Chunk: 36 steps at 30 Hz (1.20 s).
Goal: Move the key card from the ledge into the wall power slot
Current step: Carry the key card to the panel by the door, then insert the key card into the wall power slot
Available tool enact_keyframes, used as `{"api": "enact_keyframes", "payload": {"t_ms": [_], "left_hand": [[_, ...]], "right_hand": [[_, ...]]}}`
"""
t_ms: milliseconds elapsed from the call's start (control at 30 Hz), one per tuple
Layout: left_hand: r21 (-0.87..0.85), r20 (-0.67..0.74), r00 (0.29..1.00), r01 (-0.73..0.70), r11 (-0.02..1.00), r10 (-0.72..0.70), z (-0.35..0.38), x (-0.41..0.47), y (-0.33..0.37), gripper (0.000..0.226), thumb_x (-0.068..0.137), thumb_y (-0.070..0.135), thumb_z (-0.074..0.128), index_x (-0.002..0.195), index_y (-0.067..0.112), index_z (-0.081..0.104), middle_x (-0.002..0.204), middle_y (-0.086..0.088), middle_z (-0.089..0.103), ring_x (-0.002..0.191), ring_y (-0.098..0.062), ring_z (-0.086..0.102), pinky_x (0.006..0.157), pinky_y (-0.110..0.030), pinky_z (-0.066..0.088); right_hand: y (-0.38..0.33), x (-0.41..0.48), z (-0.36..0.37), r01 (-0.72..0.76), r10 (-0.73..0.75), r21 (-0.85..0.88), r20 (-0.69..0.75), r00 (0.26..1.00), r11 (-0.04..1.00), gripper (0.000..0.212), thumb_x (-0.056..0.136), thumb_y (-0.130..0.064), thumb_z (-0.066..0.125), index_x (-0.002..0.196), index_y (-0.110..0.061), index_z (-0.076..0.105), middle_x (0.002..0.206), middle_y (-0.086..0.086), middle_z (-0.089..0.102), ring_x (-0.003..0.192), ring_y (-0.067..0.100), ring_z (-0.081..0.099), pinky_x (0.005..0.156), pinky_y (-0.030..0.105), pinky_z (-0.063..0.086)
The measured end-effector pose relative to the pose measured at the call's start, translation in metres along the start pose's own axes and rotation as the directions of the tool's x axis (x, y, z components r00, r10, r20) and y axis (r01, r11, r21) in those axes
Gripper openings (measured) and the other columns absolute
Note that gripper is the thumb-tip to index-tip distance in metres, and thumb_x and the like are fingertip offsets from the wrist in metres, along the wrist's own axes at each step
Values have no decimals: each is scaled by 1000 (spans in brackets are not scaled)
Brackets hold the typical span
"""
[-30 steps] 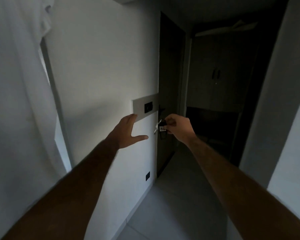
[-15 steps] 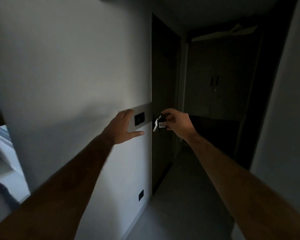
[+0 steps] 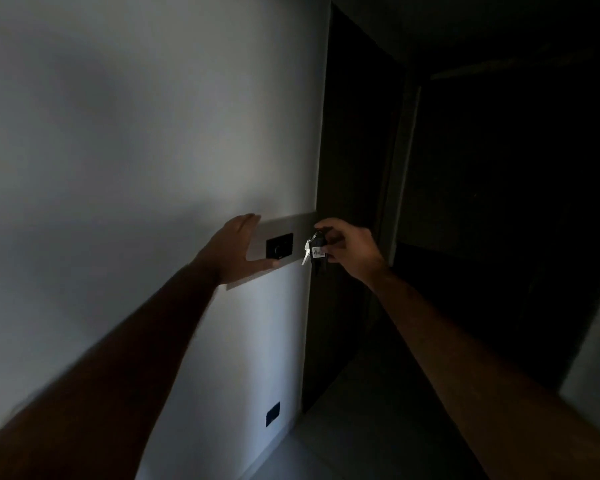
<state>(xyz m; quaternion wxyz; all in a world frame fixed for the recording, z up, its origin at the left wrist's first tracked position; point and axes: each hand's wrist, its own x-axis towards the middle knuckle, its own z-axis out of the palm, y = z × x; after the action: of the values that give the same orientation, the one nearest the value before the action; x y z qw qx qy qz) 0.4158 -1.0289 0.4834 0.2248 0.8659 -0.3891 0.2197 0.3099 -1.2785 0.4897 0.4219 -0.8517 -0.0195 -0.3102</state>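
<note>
My right hand (image 3: 350, 249) grips a dark key card (image 3: 318, 251) with a white label and a silver key dangling from it. It hovers just right of a grey wall panel (image 3: 293, 225) that carries the black power slot (image 3: 279, 245). The card is a short gap from the slot and not touching it. My left hand (image 3: 238, 249) rests flat and open on the left part of the panel, thumb below the slot.
A dark door (image 3: 354, 168) stands right of the white wall (image 3: 136, 150), its handle behind the card. A black socket (image 3: 272, 414) sits low on the wall. The tiled floor (image 3: 326, 455) and a very dark hallway lie to the right.
The view has closed in on the wall panel. My left hand has slid onto the panel beside the slot, and my right hand has brought the key card nearer to the slot.
</note>
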Motion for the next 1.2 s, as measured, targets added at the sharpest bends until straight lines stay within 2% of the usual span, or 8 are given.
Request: {"api": "enact_keyframes", "payload": {"t_ms": [233, 467, 567, 700, 767, 933, 1067, 1200], "left_hand": [[69, -7, 1000, 12, 998, -12, 25, 64, -43, 129, 61, 93, 45, 158, 10, 25, 165, -15, 30, 152, -30, 25, 125, -43, 23], [111, -24, 1000, -6, 994, 9, 37, 132, -88, 122, 68, 86, 54, 159, 11, 23, 165, -14, 28, 153, -29, 23, 125, -42, 20], [127, -21, 999, -28, 992, 31, 51, 156, -100, 119, 71, 84, 57, 159, 11, 23, 166, -14, 26, 153, -29, 22, 124, -42, 19], [159, 9, 999, -49, 986, 48, 72, 183, -117, 130, 65, 99, 36, 158, 8, 24, 165, -17, 28, 153, -31, 23, 126, -43, 18], [186, 13, 998, -58, 981, 57, 81, 194, -124, 126, 68, 94, 44, 157, 7, 25, 165, -17, 29, 153, -32, 24, 126, -44, 18], [247, -34, 997, -58, 967, 68, 95, 222, -132, 118, 71, 84, 50, 157, 6, 27, 164, -17, 29, 153, -32, 25, 126, -44, 19], [305, -86, 996, -9, 952, 37, 104, 246, -136, 117, 72, 82, 52, 156, 5, 29, 164, -17, 30, 153, -30, 24, 126, -39, 16], [375, -130, 991, 75, 924, -28, 117, 267, -142, 112, 76, 75, 61, 157, 6, 27, 165, -16, 29, 154, -29, 23, 126, -38, 15]], "right_hand": [[46, 78, 19, 58, -58, -3, 13, 998, 998, 45, 81, 14, 63, 114, -16, 67, 88, -10, 66, 88, 20, 72, 74, 48, 63], [73, 160, 35, 84, -84, -21, -4, 996, 996, 51, 77, 12, 67, 107, -28, 67, 95, 19, 68, 88, 35, 71, 75, 54, 61], [90, 187, 45, 88, -88, -12, -24, 996, 996, 50, 77, 11, 68, 106, -29, 67, 93, 19, 67, 87, 35, 70, 75, 53, 61], [116, 216, 59, 101, -100, -38, 21, 995, 994, 49, 77, 9, 67, 112, -24, 66, 93, 16, 68, 88, 30, 71, 74, 51, 62], [129, 231, 63, 114, -113, -18, 22, 993, 993, 48, 77, 10, 67, 112, -22, 66, 92, 17, 67, 84, 29, 70, 73, 50, 62], [151, 273, 76, 97, -101, 70, 66, 993, 993, 45, 79, 18, 59, 114, -9, 66, 94, 21, 60, 78, 22, 61, 61, 31, 61], [179, 314, 86, 182, -190, 91, 87, 978, 979, 47, 76, 19, 60, 109, -14, 68, 92, 17, 63, 82, 21, 64, 70, 48, 63], [209, 352, 91, 229, -247, 119, 169, 954, 966, 44, 77, 18, 60, 107, -13, 68, 98, 20, 67, 82, 21, 66, 66, 52, 63]]}}
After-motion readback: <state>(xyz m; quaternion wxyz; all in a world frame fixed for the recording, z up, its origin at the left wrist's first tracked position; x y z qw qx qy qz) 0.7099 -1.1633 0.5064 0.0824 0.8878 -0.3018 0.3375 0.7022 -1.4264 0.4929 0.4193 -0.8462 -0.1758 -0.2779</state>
